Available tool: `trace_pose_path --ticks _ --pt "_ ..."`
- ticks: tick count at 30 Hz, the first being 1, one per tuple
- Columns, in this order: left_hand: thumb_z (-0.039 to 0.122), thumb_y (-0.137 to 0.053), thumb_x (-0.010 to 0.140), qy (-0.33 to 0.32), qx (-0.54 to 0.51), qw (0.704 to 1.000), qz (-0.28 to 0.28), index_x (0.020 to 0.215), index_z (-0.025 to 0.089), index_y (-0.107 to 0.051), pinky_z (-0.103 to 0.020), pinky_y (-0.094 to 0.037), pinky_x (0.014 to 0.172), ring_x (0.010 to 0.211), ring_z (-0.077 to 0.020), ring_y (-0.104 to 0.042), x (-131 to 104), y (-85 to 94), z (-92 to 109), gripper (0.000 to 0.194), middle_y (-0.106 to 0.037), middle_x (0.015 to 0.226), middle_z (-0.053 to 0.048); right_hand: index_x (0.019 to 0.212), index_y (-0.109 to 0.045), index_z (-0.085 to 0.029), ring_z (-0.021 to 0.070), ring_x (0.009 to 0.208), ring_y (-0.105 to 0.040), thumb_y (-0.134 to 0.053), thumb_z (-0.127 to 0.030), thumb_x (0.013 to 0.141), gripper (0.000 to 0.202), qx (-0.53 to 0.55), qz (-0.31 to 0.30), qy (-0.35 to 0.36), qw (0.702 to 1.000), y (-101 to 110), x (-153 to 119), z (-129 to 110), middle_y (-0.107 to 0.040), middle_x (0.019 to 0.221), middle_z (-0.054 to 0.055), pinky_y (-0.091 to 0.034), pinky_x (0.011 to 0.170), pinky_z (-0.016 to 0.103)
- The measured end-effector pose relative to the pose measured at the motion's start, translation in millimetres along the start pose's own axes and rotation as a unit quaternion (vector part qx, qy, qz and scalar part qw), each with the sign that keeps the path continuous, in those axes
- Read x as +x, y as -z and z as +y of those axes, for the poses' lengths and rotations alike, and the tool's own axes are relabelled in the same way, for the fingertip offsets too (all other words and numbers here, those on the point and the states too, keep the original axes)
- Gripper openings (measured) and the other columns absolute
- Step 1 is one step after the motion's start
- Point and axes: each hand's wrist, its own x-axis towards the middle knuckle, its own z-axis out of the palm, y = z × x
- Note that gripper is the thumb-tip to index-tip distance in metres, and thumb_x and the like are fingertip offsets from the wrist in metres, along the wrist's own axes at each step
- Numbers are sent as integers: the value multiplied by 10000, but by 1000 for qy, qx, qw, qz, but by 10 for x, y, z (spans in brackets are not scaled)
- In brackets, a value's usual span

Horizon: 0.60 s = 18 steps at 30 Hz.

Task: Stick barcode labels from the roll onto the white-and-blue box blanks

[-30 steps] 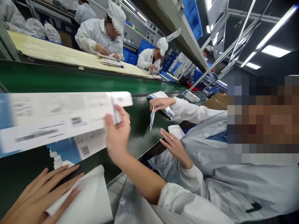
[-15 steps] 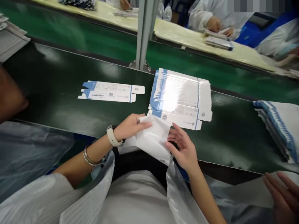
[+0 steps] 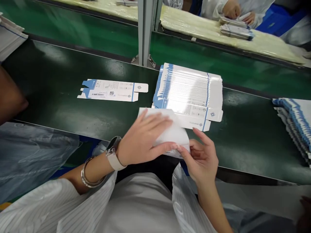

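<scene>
A white paper sheet (image 3: 178, 132), bent over on itself, is between my two hands above the table's near edge. My left hand (image 3: 145, 139) lies over it with fingers stretched flat across its upper face, the thumb reaching toward the lower right edge. My right hand (image 3: 202, 155) pinches that right edge between thumb and fingers, index finger raised. A little printed text shows on the sheet's lower part. Just beyond is a fanned stack of flat white-and-blue cartons (image 3: 187, 90), partly covered by the sheet. One flat carton (image 3: 111, 90) lies apart to the left.
A metal post (image 3: 143, 35) stands at the back of the dark green table (image 3: 48, 71). More flattened cartons (image 3: 295, 119) lie at the right, and a stack (image 3: 9, 38) at the far left. A neighbour's arm (image 3: 11, 97) reaches in from the left. Across the barrier, another person's hands (image 3: 233, 9) work.
My left hand has moved from the sheet's left edge to flat across it. The sheet has bent over, and my right hand now pinches its right edge. The view has shifted slightly.
</scene>
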Motion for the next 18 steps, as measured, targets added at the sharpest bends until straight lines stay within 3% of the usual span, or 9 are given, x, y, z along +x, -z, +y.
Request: trace_pose_path --ticks 2,3,4,6,9,13,16,18 --pt "422 -363 927 6 -101 989 -108 1041 169 -583 -441 -302 1042 962 -182 -587 4 -20 37 355 -658 969 -34 1231 -450 -290 127 625 -609 -662 -219 758 523 -13 -2 38 999 1 24 -8 -638 763 -24 -517 546 269" --pt "400 -330 940 22 -165 976 -140 891 156 -604 -373 -393 941 779 -136 -587 16 -26 32 370 -631 779 -6 1236 -455 -296 131 664 -615 -676 -209 749 541 -28 -11 60 998 15 38 -5 -632 802 -15 -525 573 275" --pt "393 -316 943 40 -230 959 -159 751 147 -576 -299 -440 798 633 -98 -526 31 -29 16 405 -544 638 20 1231 -472 -299 139 712 -615 -694 -209 735 551 -53 -23 89 994 37 54 0 -619 844 -4 -530 603 284" --pt "404 -342 931 72 -347 917 -185 605 145 -463 -210 -365 544 492 -58 -362 62 -24 -33 433 -363 534 49 1188 -533 -293 153 789 -598 -720 -219 713 516 -122 -44 162 978 95 87 9 -580 897 17 -525 642 295" --pt "408 -397 911 102 -444 863 -218 568 150 -380 -201 -234 456 474 -48 -267 82 -25 -102 430 -277 529 59 1080 -610 -269 137 767 -564 -715 -191 720 383 -192 -55 251 947 173 132 11 -548 868 16 -493 608 271" --pt "431 -411 903 127 -504 821 -236 582 147 -391 -204 -238 471 486 -48 -269 65 -82 -135 429 -303 549 56 969 -635 -232 136 758 -558 -730 -118 687 318 -201 -33 288 936 175 177 11 -547 845 15 -486 603 277" --pt "439 -409 900 142 -513 815 -228 601 146 -405 -205 -256 485 502 -51 -293 57 -123 -126 419 -340 579 48 881 -646 -216 197 906 -578 -710 -38 669 284 -210 -8 314 926 157 152 -25 -590 932 42 -509 716 353" --pt "425 -399 905 138 -483 838 -211 586 150 -378 -204 -256 490 508 -53 -296 54 -124 -130 421 -324 575 49 879 -649 -214 233 988 -578 -668 4 678 297 -211 -36 328 920 201 66 -106 -633 972 45 -505 794 411"
